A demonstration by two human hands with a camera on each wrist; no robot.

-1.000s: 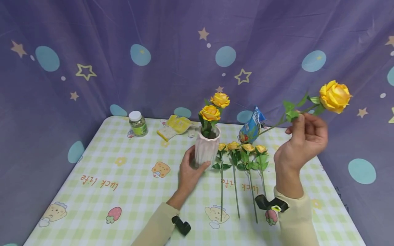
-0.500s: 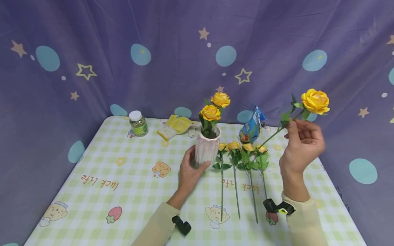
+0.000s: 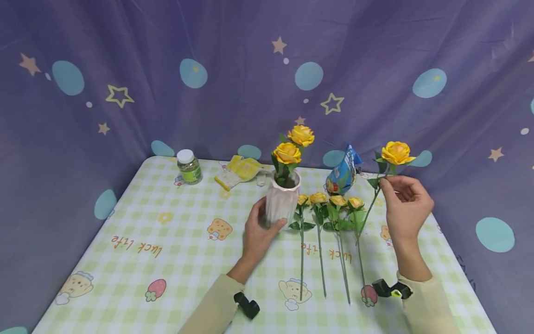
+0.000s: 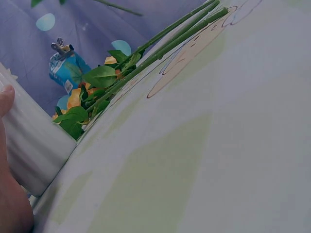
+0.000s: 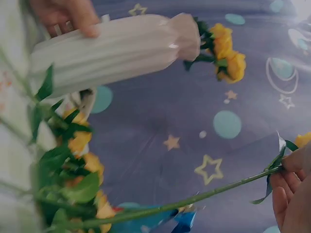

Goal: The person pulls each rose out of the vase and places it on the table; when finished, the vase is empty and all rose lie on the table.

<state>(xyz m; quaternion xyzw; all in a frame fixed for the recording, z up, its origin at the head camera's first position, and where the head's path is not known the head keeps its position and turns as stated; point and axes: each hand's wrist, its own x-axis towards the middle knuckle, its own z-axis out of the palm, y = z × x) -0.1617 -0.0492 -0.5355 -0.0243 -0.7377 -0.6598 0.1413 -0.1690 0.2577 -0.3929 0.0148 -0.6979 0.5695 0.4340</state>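
Note:
A pale fluted vase (image 3: 280, 204) stands on the table, with two yellow roses (image 3: 288, 153) in its mouth. My left hand (image 3: 259, 232) holds the vase low on its side, thumb across the front. My right hand (image 3: 409, 206) pinches a yellow rose (image 3: 396, 153) by the stem just below the bloom, right of the vase. That rose's stem (image 5: 194, 199) slants down to the left in the head view, its lower end over the leaves of the lying roses. Several yellow roses (image 3: 319, 198) lie side by side right of the vase, stems towards me.
A blue clipped bag (image 3: 341, 174) stands behind the lying roses. Left of the vase at the back are a yellow-and-white glove-like item (image 3: 242, 169) and a white-lidded jar (image 3: 189, 167). A checked cloth (image 3: 183, 269) covers the table; a purple curtain (image 3: 233, 106) hangs behind.
My right hand has come down slightly, and its rose has swung left and lower, turning more upright. The left hand and the vase have stayed in place.

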